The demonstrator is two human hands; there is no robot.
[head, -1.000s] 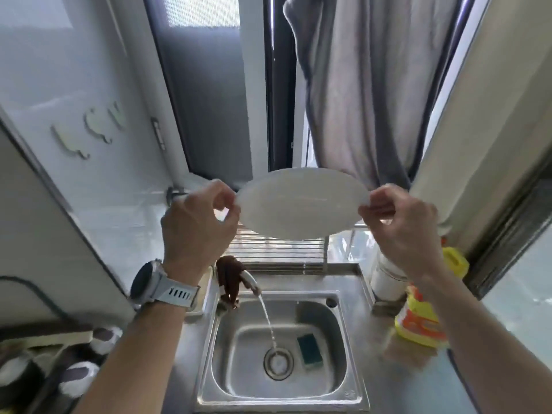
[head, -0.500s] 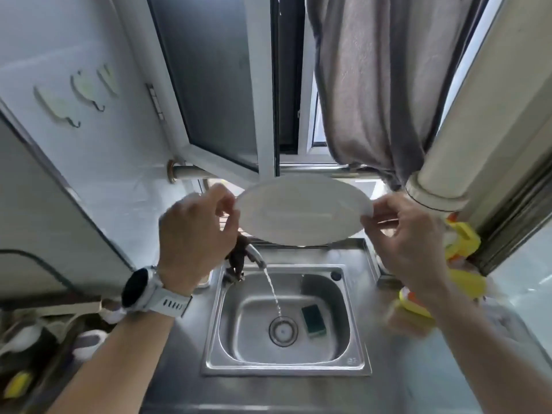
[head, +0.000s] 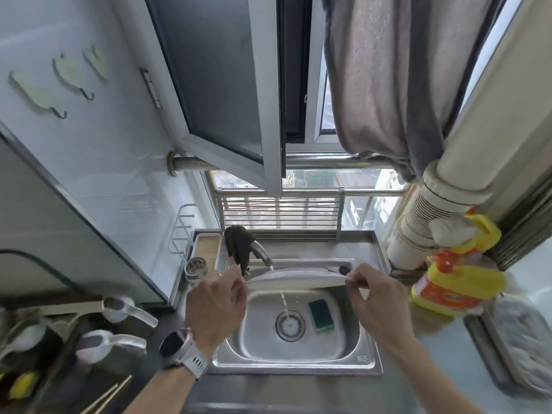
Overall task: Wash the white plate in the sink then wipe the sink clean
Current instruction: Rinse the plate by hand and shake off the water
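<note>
I hold the white plate (head: 294, 277) over the back of the steel sink (head: 295, 361), seen almost edge-on and tipped toward the tap. My left hand (head: 213, 307) pinches its left rim and my right hand (head: 375, 297) pinches its right rim. The tap (head: 261, 253) runs, and a thin stream of water falls below the plate into the drain (head: 289, 325). A green sponge (head: 320, 315) lies in the basin right of the drain.
A yellow detergent bottle (head: 457, 282) stands on the counter right of the sink. A dark cloth (head: 237, 246) hangs over the tap. An open window sash (head: 227, 94) juts out above. Ladles and bowls (head: 98, 348) sit on the left.
Both hands have lowered the plate from chest height down to just above the sink and tipped it edge-on under the tap. The camera has tilted down.
</note>
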